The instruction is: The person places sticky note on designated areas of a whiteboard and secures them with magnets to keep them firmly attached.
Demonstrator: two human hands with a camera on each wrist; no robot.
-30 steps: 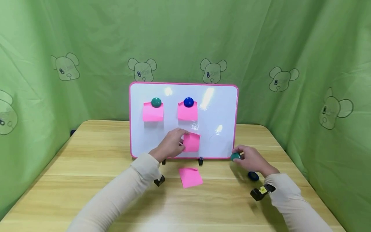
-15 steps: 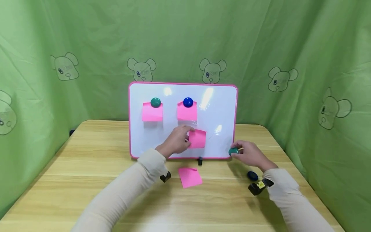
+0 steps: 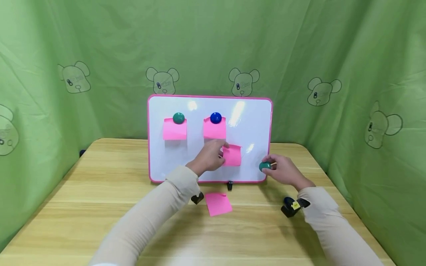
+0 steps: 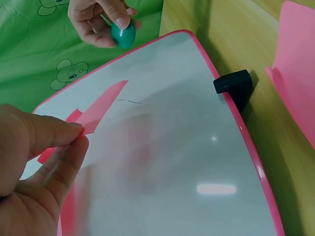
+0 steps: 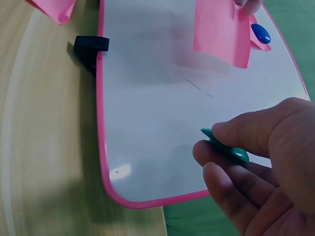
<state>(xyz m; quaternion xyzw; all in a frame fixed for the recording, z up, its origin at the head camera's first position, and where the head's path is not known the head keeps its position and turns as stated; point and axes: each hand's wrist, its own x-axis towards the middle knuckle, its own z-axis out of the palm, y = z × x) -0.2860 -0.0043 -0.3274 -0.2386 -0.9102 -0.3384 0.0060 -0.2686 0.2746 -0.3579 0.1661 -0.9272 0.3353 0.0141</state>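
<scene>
My left hand (image 3: 210, 156) pinches a pink sticky note (image 3: 232, 155) by its left edge, in front of the lower middle of a pink-framed whiteboard (image 3: 249, 122). In the left wrist view, thumb and finger meet on the paper and the note stands off the board. Beside the board's lower right corner, my right hand (image 3: 285, 170) holds a round green magnet (image 3: 264, 166) between thumb and fingers. Higher on the board, a green magnet (image 3: 178, 118) and a blue magnet (image 3: 215, 118) each hold up a pink note, the left note (image 3: 175, 131) and the right note (image 3: 214, 130).
A loose pink note (image 3: 218, 204) lies on the wooden table (image 3: 100, 207) before the board. Black feet such as this one (image 3: 230, 185) support the board. Partly behind the right wrist camera (image 3: 288, 210) sits a dark blue magnet. Green curtains (image 3: 199, 44) enclose the table.
My left hand has carried the pinched note right and slightly up across the board. My right hand, still holding the green magnet, has risen and moved a little left.
</scene>
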